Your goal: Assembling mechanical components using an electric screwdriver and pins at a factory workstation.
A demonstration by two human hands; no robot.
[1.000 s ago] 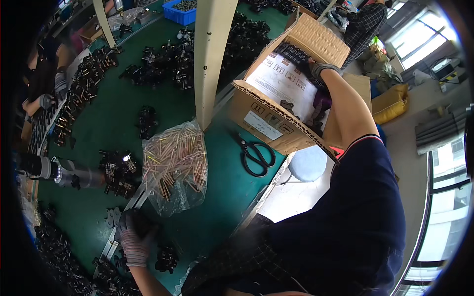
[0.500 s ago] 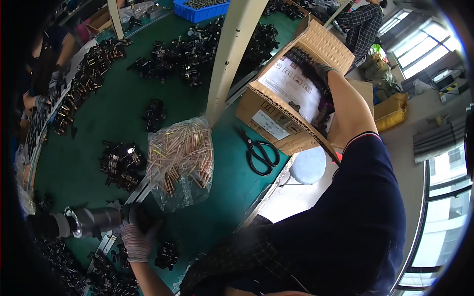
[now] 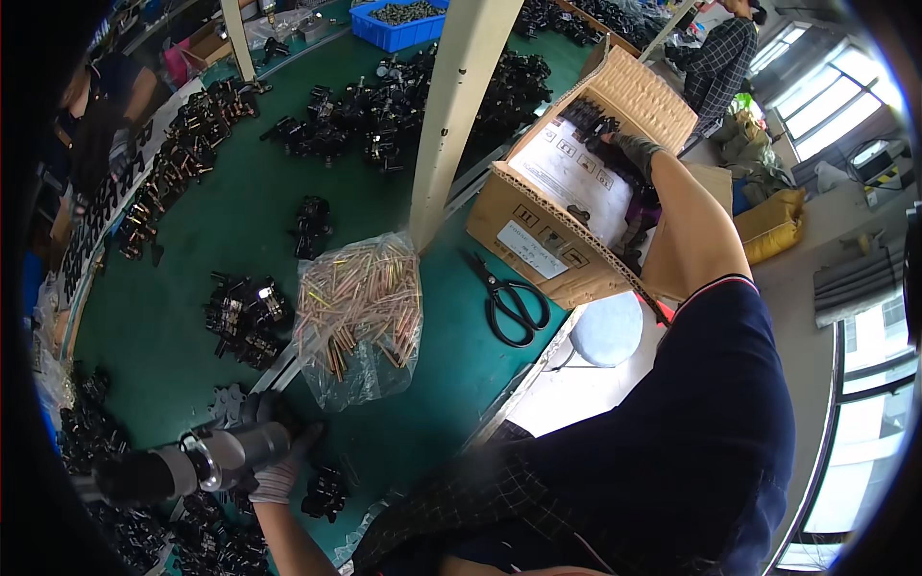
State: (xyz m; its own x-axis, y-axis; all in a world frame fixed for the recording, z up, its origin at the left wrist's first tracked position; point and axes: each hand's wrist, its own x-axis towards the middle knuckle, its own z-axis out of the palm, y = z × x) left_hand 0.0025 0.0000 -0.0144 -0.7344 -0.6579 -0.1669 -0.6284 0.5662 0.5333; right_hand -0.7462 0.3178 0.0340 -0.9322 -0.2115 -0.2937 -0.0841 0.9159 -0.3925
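My right hand (image 3: 638, 154), in a dark grey glove, is inside an open cardboard box (image 3: 509, 226) at the right. Its fingers close on a small black metal part (image 3: 603, 130) above similar parts and a white printed sheet (image 3: 567, 168). At the lower left is my left hand (image 3: 279, 470), in a striped grey glove. A cylindrical power tool (image 3: 226, 456) crosses in front of it and hides most of its fingers. The thumb stands out to one side; whether the hand grips anything is hidden. Flat grey linked pieces (image 3: 228, 403) lie just beyond it.
A clear bag of brass-coloured pins (image 3: 360, 307) lies mid-table, with black-handled scissors (image 3: 514, 307) to its right. Black part piles (image 3: 245, 317) surround a cream post (image 3: 456, 125). A blue bin (image 3: 399, 29) stands far back. Other people work at far left and far right.
The view shifts slightly. The power tool has moved right, over my left hand. In the box, my right hand has shifted, and a black part now shows at its fingertips.
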